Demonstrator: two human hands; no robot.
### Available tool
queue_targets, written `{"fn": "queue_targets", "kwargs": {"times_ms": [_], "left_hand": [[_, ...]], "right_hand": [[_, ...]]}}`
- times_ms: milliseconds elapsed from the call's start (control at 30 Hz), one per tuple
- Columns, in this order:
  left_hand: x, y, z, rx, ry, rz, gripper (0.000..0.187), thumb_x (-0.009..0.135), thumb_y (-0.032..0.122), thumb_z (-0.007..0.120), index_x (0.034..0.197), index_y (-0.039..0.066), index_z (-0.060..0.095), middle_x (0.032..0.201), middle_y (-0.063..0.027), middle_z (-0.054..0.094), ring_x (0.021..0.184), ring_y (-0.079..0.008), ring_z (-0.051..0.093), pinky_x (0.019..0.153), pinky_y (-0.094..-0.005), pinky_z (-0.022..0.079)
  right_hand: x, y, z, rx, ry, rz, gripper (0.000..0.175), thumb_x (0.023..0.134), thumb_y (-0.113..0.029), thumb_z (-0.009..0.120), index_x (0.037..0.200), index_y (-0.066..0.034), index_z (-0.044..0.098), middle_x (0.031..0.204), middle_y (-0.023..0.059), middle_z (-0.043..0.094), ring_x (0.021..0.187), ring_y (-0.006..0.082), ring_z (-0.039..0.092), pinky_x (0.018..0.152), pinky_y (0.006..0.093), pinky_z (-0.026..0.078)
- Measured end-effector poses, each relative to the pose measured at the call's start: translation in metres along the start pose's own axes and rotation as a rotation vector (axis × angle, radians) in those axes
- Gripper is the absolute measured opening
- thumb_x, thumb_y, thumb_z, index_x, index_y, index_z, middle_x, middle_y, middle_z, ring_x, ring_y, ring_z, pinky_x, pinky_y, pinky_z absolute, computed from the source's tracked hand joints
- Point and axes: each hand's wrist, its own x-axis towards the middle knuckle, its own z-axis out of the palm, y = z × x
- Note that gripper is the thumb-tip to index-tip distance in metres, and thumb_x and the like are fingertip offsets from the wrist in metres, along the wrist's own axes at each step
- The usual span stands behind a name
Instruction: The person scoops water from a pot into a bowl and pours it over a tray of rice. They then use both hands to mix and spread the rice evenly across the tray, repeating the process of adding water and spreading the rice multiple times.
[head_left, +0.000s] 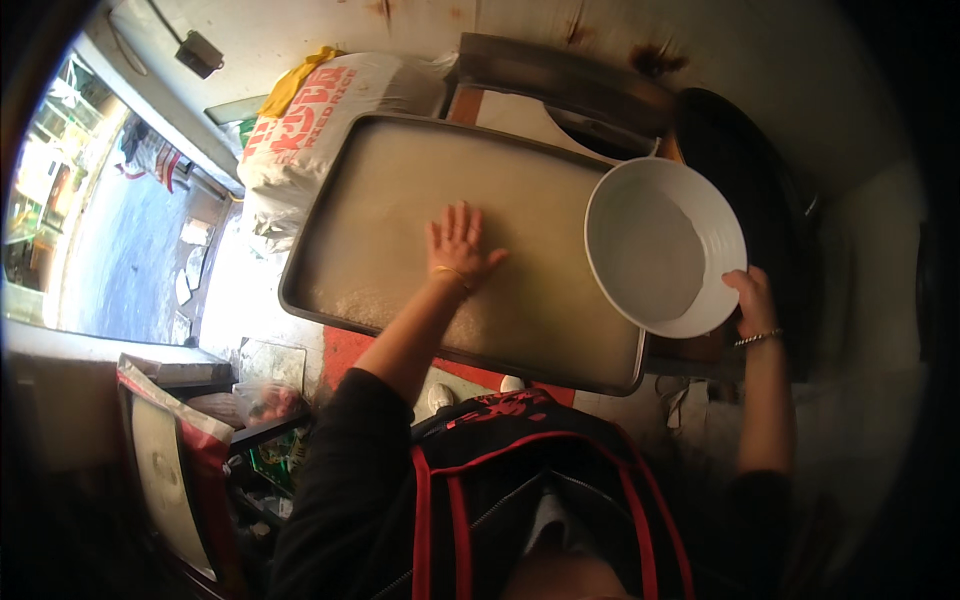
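Note:
A large rectangular metal tray (289, 289) lies before me, with a pale, cloudy layer across it. Whitish grains (367, 306) show near its front left edge. My left hand (461, 244) is palm down over the tray's middle, fingers spread and nothing held; whether it presses on the layer I cannot tell. At the tray's right end my right hand (750, 292) grips the rim of a round white basin (724, 259), thumb over the edge. The basin tilts slightly and overlaps the tray's right corner. Its greyish inside could be a bare bottom or contents; I cannot tell which.
A full white sack (300, 150) with red printing stands behind the tray's left end, a yellow cloth (296, 82) on top. A large dark round pan (750, 172) is at the back right. An open doorway (142, 247) lies left; an open sack (161, 457) stands lower left.

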Motion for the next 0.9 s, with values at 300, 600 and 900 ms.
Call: {"fn": "queue_targets", "kwargs": {"times_ms": [300,600,900], "left_hand": [[0.019,-0.058,-0.007,0.093,-0.073,-0.158,0.076,0.083,0.060,0.027,0.138,0.011,0.010,0.145,-0.0066,0.001,0.134,-0.0231,-0.003,0.105,-0.0452,-0.002],[0.022,0.011,0.004,0.076,0.116,0.290,0.071,0.084,0.055,0.033,0.137,0.011,0.017,0.144,-0.0097,0.010,0.133,-0.0276,0.004,0.105,-0.0476,0.002],[0.009,0.080,0.016,0.023,0.020,0.497,0.070,0.084,0.051,0.039,0.137,0.011,0.018,0.145,-0.0067,0.006,0.133,-0.0232,0.001,0.107,-0.0436,0.000]], "right_hand": [[0.010,-0.024,-0.054,0.228,0.143,0.021,0.020,0.068,-0.015,0.059,0.080,-0.0001,0.057,0.075,0.0071,0.058,0.067,0.0176,0.056,0.056,0.0296,0.045],[0.023,-0.035,-0.099,0.218,0.179,0.009,0.041,0.069,-0.019,0.055,0.101,0.0065,0.051,0.090,0.0145,0.057,0.078,0.0254,0.059,0.058,0.0364,0.052],[0.015,-0.019,-0.114,0.268,0.192,0.050,0.043,0.070,-0.017,0.055,0.104,0.0076,0.048,0.094,0.0154,0.056,0.080,0.0256,0.058,0.060,0.0377,0.052]]}}
